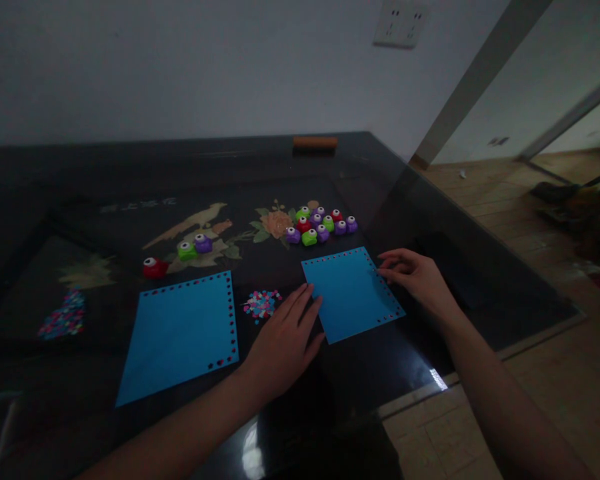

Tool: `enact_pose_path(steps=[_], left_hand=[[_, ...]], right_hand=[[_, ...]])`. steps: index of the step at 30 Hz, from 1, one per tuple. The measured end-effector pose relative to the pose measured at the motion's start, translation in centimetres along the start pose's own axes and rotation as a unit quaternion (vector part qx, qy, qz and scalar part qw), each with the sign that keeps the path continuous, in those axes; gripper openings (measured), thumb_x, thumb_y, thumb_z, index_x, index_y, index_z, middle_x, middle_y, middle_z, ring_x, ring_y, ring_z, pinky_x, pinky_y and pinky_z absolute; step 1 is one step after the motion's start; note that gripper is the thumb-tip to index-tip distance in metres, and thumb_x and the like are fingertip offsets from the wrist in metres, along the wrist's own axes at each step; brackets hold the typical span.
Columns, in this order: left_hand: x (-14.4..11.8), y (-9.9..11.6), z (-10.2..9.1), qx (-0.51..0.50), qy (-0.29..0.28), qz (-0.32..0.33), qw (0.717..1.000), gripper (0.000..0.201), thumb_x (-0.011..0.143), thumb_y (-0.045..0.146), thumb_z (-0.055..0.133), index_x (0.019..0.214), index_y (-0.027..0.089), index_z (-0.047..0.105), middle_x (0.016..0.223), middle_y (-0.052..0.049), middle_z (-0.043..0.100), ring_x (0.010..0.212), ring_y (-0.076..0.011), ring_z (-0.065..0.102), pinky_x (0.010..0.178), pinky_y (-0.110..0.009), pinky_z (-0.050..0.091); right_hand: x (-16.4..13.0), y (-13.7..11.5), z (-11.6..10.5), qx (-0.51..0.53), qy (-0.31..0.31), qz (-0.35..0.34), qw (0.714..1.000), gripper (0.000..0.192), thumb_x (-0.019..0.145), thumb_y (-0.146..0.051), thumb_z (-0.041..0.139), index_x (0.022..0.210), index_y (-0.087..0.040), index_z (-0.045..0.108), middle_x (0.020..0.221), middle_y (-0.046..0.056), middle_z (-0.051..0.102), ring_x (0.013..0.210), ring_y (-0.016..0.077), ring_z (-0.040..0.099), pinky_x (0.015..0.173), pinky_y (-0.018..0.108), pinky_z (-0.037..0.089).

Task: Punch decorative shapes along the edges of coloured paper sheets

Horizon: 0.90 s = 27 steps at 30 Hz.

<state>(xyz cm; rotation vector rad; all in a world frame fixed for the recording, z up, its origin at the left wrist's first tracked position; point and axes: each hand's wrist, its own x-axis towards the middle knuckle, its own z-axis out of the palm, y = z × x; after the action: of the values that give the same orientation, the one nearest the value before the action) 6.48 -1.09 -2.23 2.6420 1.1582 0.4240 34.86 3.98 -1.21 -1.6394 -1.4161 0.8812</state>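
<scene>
Two blue paper sheets with punched holes along their edges lie on a dark glossy table [105,173]. My left hand [285,343] lies flat, fingers apart, its fingertips touching the left edge of the smaller right sheet [351,293]. My right hand [417,277] rests at that sheet's right edge, fingers lightly bent on the paper's border. The larger sheet [183,333] lies to the left, untouched. Between the sheets sits a small heap of coloured paper confetti [261,303].
A cluster of several small purple, green and red craft punches [321,225] sits behind the right sheet. A green, a purple and a red punch [155,268] stand further left. More confetti [63,319] lies far left. A brown bar [315,142] rests at the table's back edge.
</scene>
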Motion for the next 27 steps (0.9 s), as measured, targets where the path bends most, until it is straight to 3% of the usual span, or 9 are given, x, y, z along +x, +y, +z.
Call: enact_pose_path(steps=[27], left_hand=[[-0.13, 0.17, -0.25, -0.028, 0.019, 0.022, 0.999, 0.051, 0.088, 0.019, 0.053, 0.136, 0.012, 0.038, 0.146, -0.020, 0.037, 0.136, -0.0293, 0.033, 0.108, -0.047, 0.038]], right_hand=[[0.01, 0.21, 0.06, -0.038, -0.008, -0.013, 0.999, 0.028, 0.065, -0.033, 0.074, 0.088, -0.019, 0.068, 0.073, 0.001, 0.061, 0.054, 0.0119, 0.052, 0.052, 0.027, 0.042]])
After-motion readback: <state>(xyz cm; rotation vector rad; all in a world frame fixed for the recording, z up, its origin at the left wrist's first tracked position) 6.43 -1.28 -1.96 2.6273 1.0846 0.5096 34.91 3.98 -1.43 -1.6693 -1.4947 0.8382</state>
